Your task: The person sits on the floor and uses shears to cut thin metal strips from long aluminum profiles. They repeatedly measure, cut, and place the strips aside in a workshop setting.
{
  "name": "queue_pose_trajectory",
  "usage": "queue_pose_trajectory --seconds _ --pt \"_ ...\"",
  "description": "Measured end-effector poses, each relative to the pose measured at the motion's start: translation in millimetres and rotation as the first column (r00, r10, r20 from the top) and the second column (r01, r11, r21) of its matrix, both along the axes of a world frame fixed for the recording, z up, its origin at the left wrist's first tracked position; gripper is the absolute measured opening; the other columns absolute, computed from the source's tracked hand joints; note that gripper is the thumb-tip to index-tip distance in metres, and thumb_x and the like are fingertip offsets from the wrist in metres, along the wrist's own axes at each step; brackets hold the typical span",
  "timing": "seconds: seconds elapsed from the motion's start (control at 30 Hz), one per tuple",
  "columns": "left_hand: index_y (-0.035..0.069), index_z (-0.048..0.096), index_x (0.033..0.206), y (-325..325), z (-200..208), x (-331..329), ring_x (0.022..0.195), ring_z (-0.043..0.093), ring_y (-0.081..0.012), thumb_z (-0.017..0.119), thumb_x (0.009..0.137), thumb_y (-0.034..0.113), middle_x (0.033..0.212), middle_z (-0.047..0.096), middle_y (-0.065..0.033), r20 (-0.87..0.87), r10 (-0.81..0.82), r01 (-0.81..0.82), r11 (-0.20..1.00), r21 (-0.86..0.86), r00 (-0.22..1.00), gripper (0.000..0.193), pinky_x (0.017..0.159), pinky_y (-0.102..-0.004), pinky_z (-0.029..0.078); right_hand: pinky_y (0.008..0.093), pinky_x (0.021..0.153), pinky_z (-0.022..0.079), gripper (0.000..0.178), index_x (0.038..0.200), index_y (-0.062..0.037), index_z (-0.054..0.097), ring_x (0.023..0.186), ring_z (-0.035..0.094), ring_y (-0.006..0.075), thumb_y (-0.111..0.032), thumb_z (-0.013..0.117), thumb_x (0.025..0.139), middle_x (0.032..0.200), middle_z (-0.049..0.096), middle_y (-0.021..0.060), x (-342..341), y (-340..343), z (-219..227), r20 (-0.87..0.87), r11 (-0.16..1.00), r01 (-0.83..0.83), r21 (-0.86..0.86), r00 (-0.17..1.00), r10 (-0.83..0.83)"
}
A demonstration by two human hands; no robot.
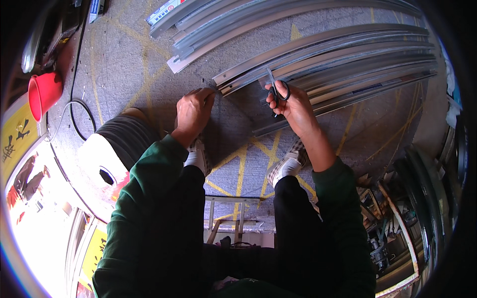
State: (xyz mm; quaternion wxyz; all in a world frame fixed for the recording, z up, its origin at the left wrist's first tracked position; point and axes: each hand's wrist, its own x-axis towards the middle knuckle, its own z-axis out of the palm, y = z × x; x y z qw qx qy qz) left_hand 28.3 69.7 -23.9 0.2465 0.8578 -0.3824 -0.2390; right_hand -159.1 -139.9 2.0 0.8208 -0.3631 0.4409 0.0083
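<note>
Watching from afar, I cannot tell whether the left grip (194, 111), its inner side turned away, pinches anything. The right grip (294, 105) covers part of the scissors (272, 78). A green sleeve (144, 186) hides one side of the spool (123, 141); the view's dark rim cuts off a yellow sign (19, 133), and the lower left whites out in glare, its detail lost to me.

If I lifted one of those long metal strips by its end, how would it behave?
The metal strips look fairly stiff, given their ridged shape, but their length suggests the far end might sag or swing. Their smooth, shiny faces could let them slide against each other.
</note>
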Motion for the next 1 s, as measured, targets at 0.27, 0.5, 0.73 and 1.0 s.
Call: queue_pose_trajectory --seconds 0.27,0.5,0.73,1.0 --pt "0.009 0.072 0.095 -1.8 -1.2 -0.3 0.08 0.067 -0.0358 0.064 0.089 0.02 0.087 0.069 -0.0155 0.011 -0.002 0.002 1.0 -0.024 1.0 0.015 0.071 -0.0436 0.053 0.0229 0.06 0.046 0.039 0.107 -0.0021 0.067 0.07 0.063 0.0112 -0.039 0.064 0.096 0.082 0.066 0.0061 -0.8 1.5 3.3 0.011 1.0 0.012 0.023 1.0 -0.012" --pt "0.008 0.072 0.095 -2.3 -2.1 -0.4 0.079 0.067 -0.0357 0.064 0.089 0.02 0.086 0.069 -0.0156 0.002 -0.002 0.002 1.0 -0.027 1.0 0.015 0.071 -0.0437 0.053 0.0215 0.056 0.044 0.032 0.103 -0.002 0.068 0.068 0.061 0.0097 -0.034 0.064 0.097 0.081 0.066 0.0055 1.8 3.9 0.6 0.032 0.998 0.027 -0.049 0.999 -0.026" --pt "0.008 0.071 0.101 13.7 5.6 -2.1 0.08 0.068 -0.0362 0.067 0.087 0.023 0.087 0.069 -0.0175 -0.086 0.008 0.006 0.987 0.16 0.996 0.021 0.072 -0.0426 0.054 0.02 0.055 0.044 0.031 0.1 -0.0035 0.069 0.066 0.06 0.0085 -0.034 0.066 0.096 0.08 0.066 0.005 -3.3 -9.2 -5.5 0.039 0.983 0.163 -0.089 0.986 -0.16" --pt "0.003 0.067 0.094 80.9 65.5 -4.1 0.078 0.066 -0.0398 0.068 0.087 0.023 0.081 0.066 -0.0198 -0.398 0.114 -0.019 0.972 0.234 0.911 0.021 0.068 -0.0435 0.052 0.0188 0.059 0.041 0.03 0.107 -0.0024 0.068 0.072 0.057 0.0044 -0.03 0.066 0.096 0.084 0.065 0.0009 -17.8 -82.9 -19.3 0.037 0.957 0.267 -0.11 0.964 -0.265"
